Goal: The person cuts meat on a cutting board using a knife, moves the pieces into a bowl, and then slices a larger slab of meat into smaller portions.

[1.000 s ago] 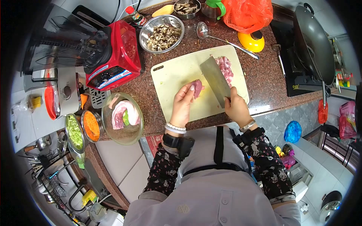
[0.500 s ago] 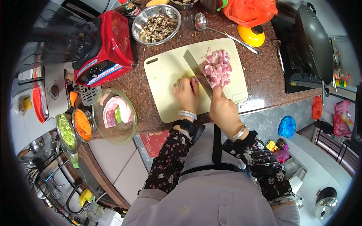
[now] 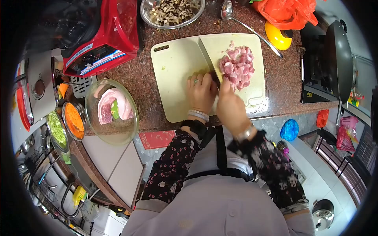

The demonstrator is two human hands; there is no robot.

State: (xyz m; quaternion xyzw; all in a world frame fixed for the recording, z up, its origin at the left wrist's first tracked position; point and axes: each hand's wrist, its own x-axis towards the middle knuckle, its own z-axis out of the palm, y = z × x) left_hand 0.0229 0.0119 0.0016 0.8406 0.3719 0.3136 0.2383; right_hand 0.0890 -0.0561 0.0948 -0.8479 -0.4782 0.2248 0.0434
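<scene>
A pale cutting board lies on the brown stone counter. On its right half is a heap of diced raw pork. My right hand grips the handle of a cleaver, whose blade stands edge-down on the board just left of the heap. My left hand is pressed down on a piece of meat beside the blade; the piece is hidden under my fingers.
A glass bowl of raw pork sits at the left, next to bowls of shredded carrot and greens. A red blender, a steel bowl of mushrooms, a ladle and a wok on a cooktop surround the board.
My left hand brought a meat piece down onto the board. The cleaver swung from lying flat and raised to edge-down beside the heap, cutting next to my fingers.
</scene>
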